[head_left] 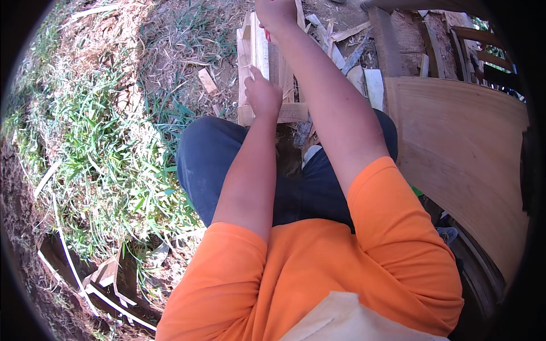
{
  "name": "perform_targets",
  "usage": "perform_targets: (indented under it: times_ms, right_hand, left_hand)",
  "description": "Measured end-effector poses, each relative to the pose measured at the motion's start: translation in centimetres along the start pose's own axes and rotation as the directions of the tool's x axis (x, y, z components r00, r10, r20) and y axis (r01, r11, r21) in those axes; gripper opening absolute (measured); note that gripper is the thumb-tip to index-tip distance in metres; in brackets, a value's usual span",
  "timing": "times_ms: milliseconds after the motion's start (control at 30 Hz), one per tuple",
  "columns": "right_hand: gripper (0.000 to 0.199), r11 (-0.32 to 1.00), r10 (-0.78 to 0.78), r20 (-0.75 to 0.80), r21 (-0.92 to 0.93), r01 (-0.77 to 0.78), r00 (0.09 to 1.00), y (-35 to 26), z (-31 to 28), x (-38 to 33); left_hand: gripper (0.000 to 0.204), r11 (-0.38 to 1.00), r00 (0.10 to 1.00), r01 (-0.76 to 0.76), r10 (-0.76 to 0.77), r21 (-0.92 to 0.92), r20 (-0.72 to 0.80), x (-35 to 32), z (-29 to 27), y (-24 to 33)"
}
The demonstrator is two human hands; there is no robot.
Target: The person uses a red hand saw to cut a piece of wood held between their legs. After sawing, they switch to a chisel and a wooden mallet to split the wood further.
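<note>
Pale, bare wood lay ahead of me: a long, narrow, cream-coloured wooden strip (259, 42) running lengthwise within a light-brown, rectangular wooden frame (291, 112), beyond my knees. At the near end, a flat crosspiece already met the side rails; I judged that much of the structure assembled. The far end ran out of view, so how much remained I couldn't tell, nor whether the strip was fastened.

My left hand (264, 98) was partly curled, its fingers against the strip's near end; whether they gripped or merely steadied it, I couldn't tell. My right hand (277, 16) reached farther up, bent over the work and cut off by the upper edge. Something small and red (267, 35) showed beneath it, but its grasp was hidden.
</note>
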State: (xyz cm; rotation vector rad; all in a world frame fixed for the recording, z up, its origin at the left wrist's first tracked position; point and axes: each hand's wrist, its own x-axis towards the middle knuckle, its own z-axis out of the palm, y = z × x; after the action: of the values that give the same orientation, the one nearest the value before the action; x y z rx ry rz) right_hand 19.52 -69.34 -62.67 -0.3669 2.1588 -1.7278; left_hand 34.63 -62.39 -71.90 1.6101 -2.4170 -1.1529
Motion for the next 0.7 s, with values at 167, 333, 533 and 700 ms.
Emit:
perform_targets:
  times_ms: [167,333,533,700]
  right_hand:
    - [0.059,0.995,-0.094,0.162,0.029,0.090,0.982,-1.9,-5.9,-17.6]
    - [0.062,0.994,-0.099,0.227,0.061,0.088,0.969,-3.7,-8.2,-21.4]
    - [0.049,0.942,-0.290,-0.091,0.150,0.301,0.953,3.7,-0.7,-2.1]
    - [0.059,0.995,-0.036,0.195,0.093,0.018,0.980,-3.4,-8.4,-21.0]
  left_hand:
    - [0.079,0.991,0.990,0.136,-0.135,0.014,-0.050,0.7,-1.1,-3.0]
    - [0.079,0.994,0.993,0.112,-0.113,-0.009,-0.042,0.1,-1.5,-2.4]
    - [0.078,1.000,0.999,0.003,-0.002,-0.020,0.034,-0.5,0.0,1.2]
    - [0.079,0.992,0.989,0.122,-0.123,-0.007,-0.088,0.8,-0.9,-2.9]
